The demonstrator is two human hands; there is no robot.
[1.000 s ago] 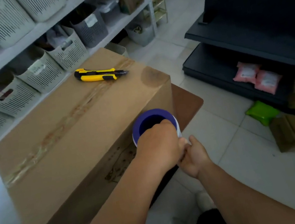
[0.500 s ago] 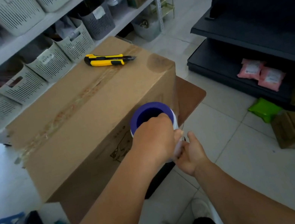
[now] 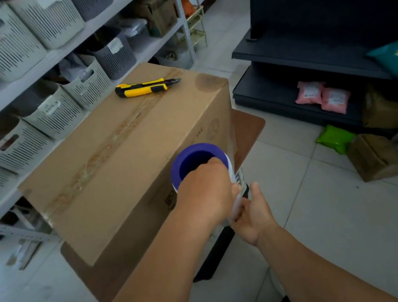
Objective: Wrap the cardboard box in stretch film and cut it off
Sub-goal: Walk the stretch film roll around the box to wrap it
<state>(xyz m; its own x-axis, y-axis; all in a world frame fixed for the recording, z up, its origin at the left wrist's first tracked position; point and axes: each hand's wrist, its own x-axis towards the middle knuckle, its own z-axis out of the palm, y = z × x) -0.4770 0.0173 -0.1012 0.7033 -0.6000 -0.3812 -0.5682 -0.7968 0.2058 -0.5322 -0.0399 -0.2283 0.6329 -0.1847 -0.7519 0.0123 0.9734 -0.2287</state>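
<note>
A big cardboard box (image 3: 123,148) with a taped seam lies on a low brown table (image 3: 249,126). A yellow and black utility knife (image 3: 144,88) rests on the box's top near the far edge. The stretch film roll (image 3: 194,155), with a purple core, stands upright against the box's near right side. My left hand (image 3: 204,195) grips the roll at its top, fingers hooked into the core. My right hand (image 3: 253,214) holds the roll's lower part from the right. A thin sheet of clear film runs up the box's right corner.
Shelving with slatted storage baskets (image 3: 53,115) lines the left. A dark low shelf unit (image 3: 309,57) on the right holds pink packets (image 3: 321,97). A green packet (image 3: 335,137) and a small brown carton (image 3: 377,156) lie on the tiled floor.
The view has shifted, so the box now sits further right and nearer the frame's middle. Both hands keep hold of the roll at the box's right near corner.
</note>
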